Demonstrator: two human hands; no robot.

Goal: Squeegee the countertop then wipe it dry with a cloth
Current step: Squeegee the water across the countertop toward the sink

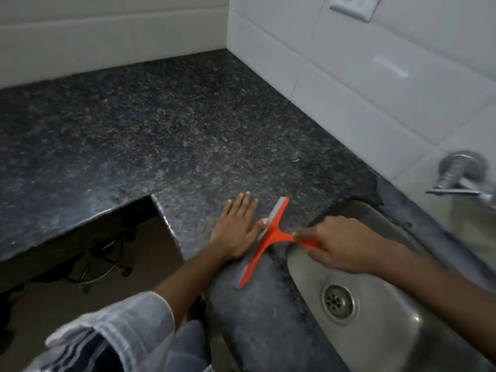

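Observation:
An orange squeegee (264, 241) with a grey blade lies edge-down on the dark speckled granite countertop (161, 130), just left of the sink. My right hand (341, 244) is closed around its handle above the sink's rim. My left hand (237, 228) rests flat on the counter, fingers spread, thumb touching the blade's left side. No cloth is visible.
A steel sink (375, 304) with a round drain (338, 302) sits at the lower right. A metal tap (461, 175) juts from the white tiled wall (375, 76). The counter has an inner corner edge at the left, with a stool on the floor below (99, 261).

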